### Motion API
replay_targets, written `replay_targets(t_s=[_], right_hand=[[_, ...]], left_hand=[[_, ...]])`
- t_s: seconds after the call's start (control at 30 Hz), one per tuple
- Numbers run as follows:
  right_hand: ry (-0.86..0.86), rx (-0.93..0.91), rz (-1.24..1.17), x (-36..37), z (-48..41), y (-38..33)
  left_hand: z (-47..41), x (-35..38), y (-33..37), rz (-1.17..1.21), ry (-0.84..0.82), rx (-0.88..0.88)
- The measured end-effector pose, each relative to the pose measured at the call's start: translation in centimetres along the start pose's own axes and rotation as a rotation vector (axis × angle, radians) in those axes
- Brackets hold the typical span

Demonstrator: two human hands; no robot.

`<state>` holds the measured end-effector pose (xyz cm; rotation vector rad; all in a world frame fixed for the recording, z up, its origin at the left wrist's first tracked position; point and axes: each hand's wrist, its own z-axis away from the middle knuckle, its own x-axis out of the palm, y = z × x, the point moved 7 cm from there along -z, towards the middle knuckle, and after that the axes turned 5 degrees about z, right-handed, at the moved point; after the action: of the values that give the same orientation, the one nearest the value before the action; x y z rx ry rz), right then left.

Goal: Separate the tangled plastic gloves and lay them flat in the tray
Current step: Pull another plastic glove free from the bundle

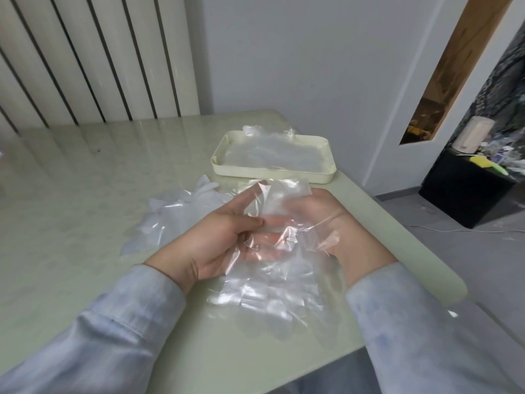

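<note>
A clear plastic glove (279, 282) hangs between both hands above the table's front part, its cuff end up and its finger end draped down toward me. My left hand (216, 237) pinches its left edge between thumb and fingers. My right hand (335, 226) holds the right side, partly seen through the film. A cream tray (218, 166) stands beyond the hands, with clear gloves (272, 152) lying flat in it and an edge sticking over the far rim. A loose pile of tangled gloves (176, 214) lies on the table to the left of my left hand.
The pale green table (71, 194) ends in an edge close to the right of my right hand. White slatted panels and a grey wall stand behind it. A black cabinet (466, 194) with clutter sits on the floor at the right.
</note>
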<state>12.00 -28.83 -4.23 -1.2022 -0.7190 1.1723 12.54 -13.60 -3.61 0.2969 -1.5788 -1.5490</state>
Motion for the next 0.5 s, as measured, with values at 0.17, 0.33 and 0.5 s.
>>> replay_targets(t_s=[0.17, 0.33, 0.5], right_hand=[[0.075, 0.029, 0.058, -0.7, 0.2, -0.4], [0.002, 0.02, -0.059, -0.9, 0.4, -0.6], [-0.068, -0.033, -0.01, 0.2, 0.1, 0.2]], left_hand=[[-0.2, -0.7, -0.5, -0.022, 0.04, -0.036], [-0.2, -0.6, -0.5, -0.096, 0.1, -0.048], [-0.3, -0.9, 0.2, -0.189, 0.128, 0.058]])
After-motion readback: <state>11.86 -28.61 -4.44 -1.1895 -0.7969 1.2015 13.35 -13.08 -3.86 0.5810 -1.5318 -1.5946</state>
